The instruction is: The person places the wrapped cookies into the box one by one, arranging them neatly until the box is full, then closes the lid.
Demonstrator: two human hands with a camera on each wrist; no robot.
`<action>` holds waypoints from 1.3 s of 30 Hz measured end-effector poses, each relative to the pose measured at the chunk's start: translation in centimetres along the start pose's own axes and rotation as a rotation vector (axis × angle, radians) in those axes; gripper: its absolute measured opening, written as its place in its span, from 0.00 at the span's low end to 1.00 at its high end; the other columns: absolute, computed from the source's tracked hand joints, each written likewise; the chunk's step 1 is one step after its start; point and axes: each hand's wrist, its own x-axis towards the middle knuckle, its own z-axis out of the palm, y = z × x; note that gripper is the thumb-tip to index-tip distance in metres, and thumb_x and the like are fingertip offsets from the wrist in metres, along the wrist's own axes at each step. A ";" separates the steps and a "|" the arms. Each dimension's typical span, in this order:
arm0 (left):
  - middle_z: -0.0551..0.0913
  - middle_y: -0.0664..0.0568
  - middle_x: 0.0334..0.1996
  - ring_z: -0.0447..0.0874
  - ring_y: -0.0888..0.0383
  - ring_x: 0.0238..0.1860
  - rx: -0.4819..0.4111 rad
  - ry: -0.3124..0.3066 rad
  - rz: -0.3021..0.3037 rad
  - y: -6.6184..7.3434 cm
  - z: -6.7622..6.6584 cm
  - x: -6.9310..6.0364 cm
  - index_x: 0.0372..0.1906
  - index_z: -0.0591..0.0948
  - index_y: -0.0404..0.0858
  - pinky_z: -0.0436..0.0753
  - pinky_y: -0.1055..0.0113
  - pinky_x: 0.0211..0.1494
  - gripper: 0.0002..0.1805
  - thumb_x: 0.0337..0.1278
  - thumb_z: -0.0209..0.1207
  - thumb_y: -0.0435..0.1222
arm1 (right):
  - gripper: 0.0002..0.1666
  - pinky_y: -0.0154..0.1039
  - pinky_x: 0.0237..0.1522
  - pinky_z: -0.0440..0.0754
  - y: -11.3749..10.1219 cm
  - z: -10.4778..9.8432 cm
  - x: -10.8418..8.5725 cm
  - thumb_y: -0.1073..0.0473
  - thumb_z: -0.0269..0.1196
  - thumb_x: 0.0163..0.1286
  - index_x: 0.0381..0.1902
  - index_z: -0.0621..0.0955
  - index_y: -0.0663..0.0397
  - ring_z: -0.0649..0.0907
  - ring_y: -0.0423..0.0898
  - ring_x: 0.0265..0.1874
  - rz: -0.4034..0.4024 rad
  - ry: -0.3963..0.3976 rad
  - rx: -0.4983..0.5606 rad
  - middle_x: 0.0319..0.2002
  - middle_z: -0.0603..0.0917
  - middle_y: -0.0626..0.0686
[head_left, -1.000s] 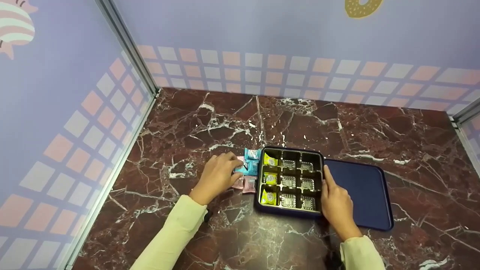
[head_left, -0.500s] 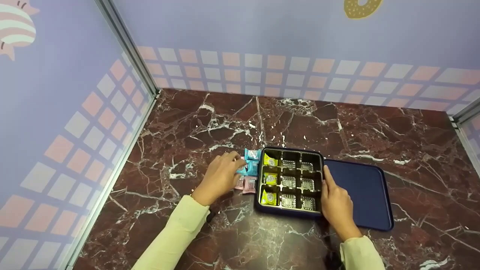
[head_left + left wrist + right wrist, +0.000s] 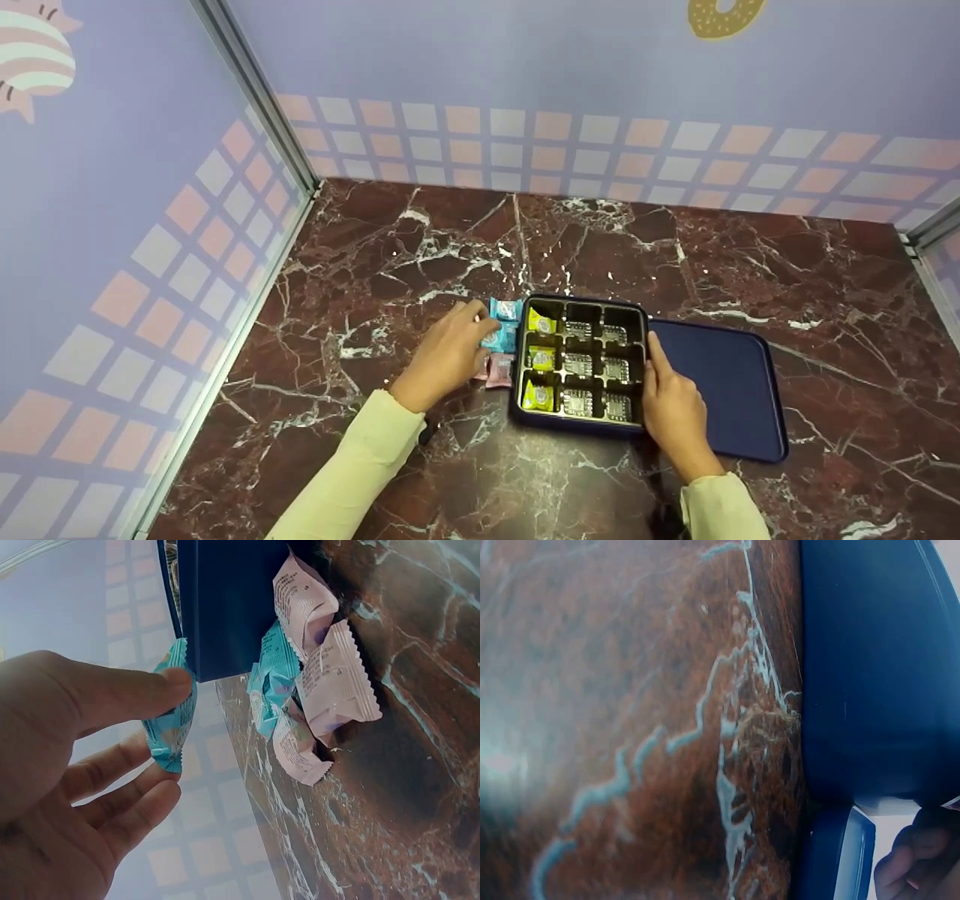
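Observation:
In the left wrist view my left hand (image 3: 90, 720) pinches a blue wrapped candy (image 3: 171, 720) between thumb and fingers, just off the dark blue box (image 3: 225, 607). Seen from the head, the same hand (image 3: 448, 345) is left of the box, beside blue candies (image 3: 507, 309) and pink candies (image 3: 500, 370). Three yellow candies (image 3: 541, 358) sit in the left column of the box's divided tray (image 3: 597, 345); the other compartments hold none. My right hand (image 3: 675, 405) holds the box's right side, its index finger along the rim. Its curled fingers (image 3: 922, 847) show partly in the right wrist view.
A dark blue lid (image 3: 724, 390) lies flat to the right of the box, its left edge partly behind the box and right hand. Patterned walls (image 3: 172, 225) bound the marbled tabletop (image 3: 420, 247) on the left and at the back.
My left hand has shifted slightly right, toward the box, and the blue candies by its fingertips show more. The right hand, box and lid have stayed put.

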 end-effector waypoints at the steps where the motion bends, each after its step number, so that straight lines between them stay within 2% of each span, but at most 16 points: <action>1: 0.76 0.53 0.36 0.72 0.56 0.35 -0.001 -0.001 -0.001 0.1 0.0 0.0 0.46 0.83 0.41 0.77 0.66 0.35 0.19 0.43 0.68 0.28 | 0.28 0.66 0.32 0.76 0.0 0.0 0.0 0.53 0.44 0.78 0.74 0.61 0.42 0.82 0.73 0.36 0.003 -0.001 0.000 0.45 0.82 0.74; 5: 0.75 0.53 0.36 0.71 0.56 0.34 -0.021 -0.012 -0.009 0.3 0.0 0.2 0.46 0.83 0.41 0.77 0.66 0.35 0.19 0.43 0.70 0.30 | 0.28 0.66 0.33 0.77 0.1 0.0 0.0 0.53 0.44 0.78 0.74 0.61 0.41 0.82 0.73 0.36 0.007 -0.006 0.000 0.44 0.82 0.73; 9: 0.75 0.52 0.37 0.73 0.56 0.36 -0.049 -0.027 -0.012 0.6 0.0 0.4 0.45 0.83 0.40 0.80 0.65 0.39 0.18 0.44 0.71 0.33 | 0.28 0.65 0.33 0.77 0.1 0.0 0.0 0.53 0.44 0.77 0.74 0.61 0.42 0.82 0.72 0.35 0.005 -0.004 0.003 0.43 0.82 0.73; 15: 0.76 0.51 0.38 0.75 0.56 0.38 -0.079 -0.005 -0.002 0.8 -0.1 0.7 0.47 0.84 0.40 0.81 0.65 0.42 0.18 0.48 0.70 0.37 | 0.28 0.65 0.31 0.76 0.2 0.0 0.1 0.54 0.45 0.77 0.73 0.63 0.44 0.82 0.72 0.33 -0.003 0.015 0.008 0.40 0.82 0.73; 24: 0.77 0.50 0.42 0.75 0.56 0.42 -0.042 0.004 0.012 0.9 0.0 1.0 0.49 0.84 0.42 0.82 0.65 0.46 0.17 0.52 0.67 0.35 | 0.28 0.65 0.32 0.76 0.1 0.0 0.0 0.53 0.44 0.78 0.73 0.62 0.44 0.82 0.72 0.34 -0.006 0.009 0.016 0.42 0.82 0.74; 35: 0.77 0.51 0.44 0.75 0.56 0.42 -0.057 -0.006 0.008 1.6 0.1 1.6 0.50 0.84 0.43 0.81 0.66 0.41 0.15 0.58 0.63 0.38 | 0.28 0.66 0.34 0.77 0.0 0.0 0.0 0.53 0.44 0.78 0.73 0.62 0.43 0.82 0.72 0.36 0.004 -0.001 0.017 0.44 0.82 0.73; 39: 0.76 0.52 0.44 0.76 0.57 0.43 -0.057 -0.033 0.001 1.9 0.2 1.9 0.52 0.84 0.43 0.81 0.64 0.50 0.15 0.59 0.62 0.39 | 0.28 0.66 0.34 0.77 0.1 0.0 0.0 0.53 0.43 0.78 0.73 0.62 0.43 0.82 0.72 0.35 -0.001 0.001 0.015 0.43 0.82 0.73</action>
